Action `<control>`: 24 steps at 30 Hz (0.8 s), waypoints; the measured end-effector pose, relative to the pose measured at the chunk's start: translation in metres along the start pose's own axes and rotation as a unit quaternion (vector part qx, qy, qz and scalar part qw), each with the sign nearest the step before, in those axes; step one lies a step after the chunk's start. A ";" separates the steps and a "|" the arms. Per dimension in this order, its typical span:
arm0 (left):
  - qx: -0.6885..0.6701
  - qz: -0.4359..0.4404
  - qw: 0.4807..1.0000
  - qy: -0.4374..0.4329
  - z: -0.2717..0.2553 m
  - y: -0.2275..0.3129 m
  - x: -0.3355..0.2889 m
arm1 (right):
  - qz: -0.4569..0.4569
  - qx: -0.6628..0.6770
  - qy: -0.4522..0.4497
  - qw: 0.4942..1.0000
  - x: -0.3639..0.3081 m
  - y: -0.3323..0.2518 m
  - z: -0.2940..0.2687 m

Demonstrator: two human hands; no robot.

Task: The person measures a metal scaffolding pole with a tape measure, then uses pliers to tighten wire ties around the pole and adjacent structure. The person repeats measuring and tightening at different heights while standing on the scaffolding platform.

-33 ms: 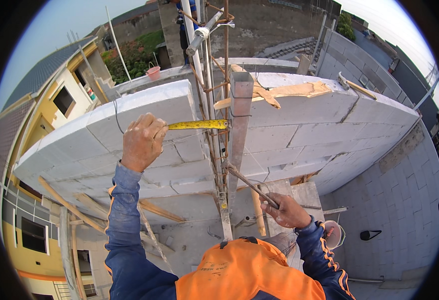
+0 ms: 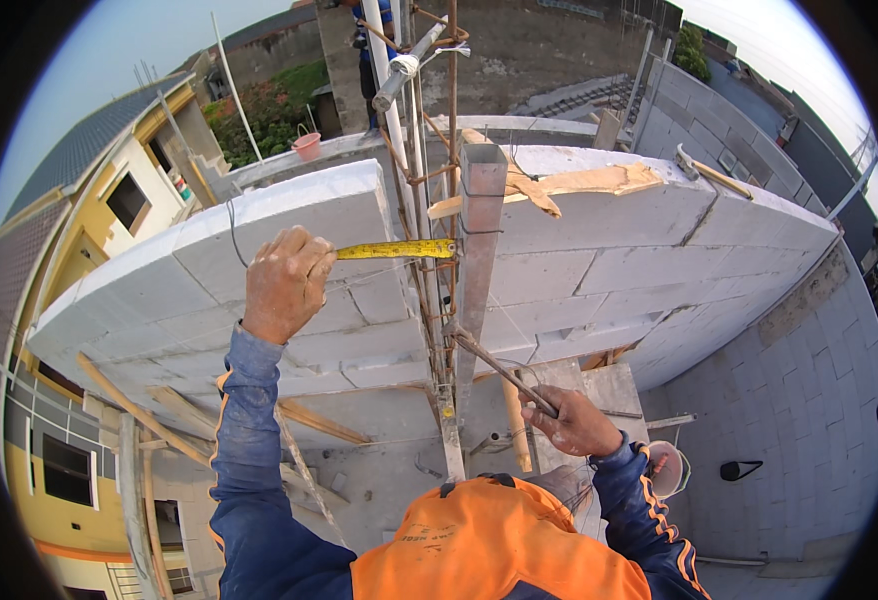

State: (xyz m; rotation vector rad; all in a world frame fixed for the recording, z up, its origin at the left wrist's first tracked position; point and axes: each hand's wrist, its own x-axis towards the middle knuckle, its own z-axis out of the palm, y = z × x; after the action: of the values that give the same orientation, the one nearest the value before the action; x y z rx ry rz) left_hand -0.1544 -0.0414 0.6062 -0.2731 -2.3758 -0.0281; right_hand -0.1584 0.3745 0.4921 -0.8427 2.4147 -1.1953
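Note:
Raised at the left, my left hand (image 2: 287, 283) is closed on the end of a yellow tape measure (image 2: 394, 250). The tape reaches level across the gap in the wall to an upright board (image 2: 481, 210), passing in front of rusty steel bars (image 2: 452, 120). Lower and to the right, my right hand (image 2: 574, 422) grips what look like steel pincers (image 2: 504, 370), by the handle end. Their head lies against the bars at the board's left edge. Pale block wall (image 2: 289, 240) stands left of the gap, and more block wall (image 2: 609, 260) stands right of it.
Splintered wood (image 2: 589, 182) lies on the right wall's top beside a wooden-handled tool (image 2: 714, 178). Timber props (image 2: 144, 410) lean at lower left. A bucket (image 2: 667, 470) hangs or stands at my right. Beyond the wall are another person (image 2: 367, 60) and a pink bucket (image 2: 306, 145).

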 end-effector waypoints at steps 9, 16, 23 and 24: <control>0.007 -0.008 1.000 -0.005 0.001 -0.001 -0.001 | -0.027 -0.008 0.010 1.000 -0.001 0.009 0.003; 0.000 -0.021 1.000 -0.006 0.001 0.001 -0.004 | -0.029 -0.009 0.010 0.999 0.000 0.009 0.003; -0.005 -0.008 1.000 -0.004 0.001 0.001 -0.003 | -0.024 -0.007 0.006 1.000 0.000 0.009 0.003; -0.004 -0.009 1.000 -0.005 0.001 0.002 -0.004 | -0.020 -0.004 0.003 1.000 0.000 0.008 0.003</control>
State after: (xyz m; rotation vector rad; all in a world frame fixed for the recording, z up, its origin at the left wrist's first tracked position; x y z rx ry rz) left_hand -0.1520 -0.0405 0.6033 -0.2564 -2.3891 -0.0452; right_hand -0.1598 0.3767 0.4834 -0.8957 2.4199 -1.2051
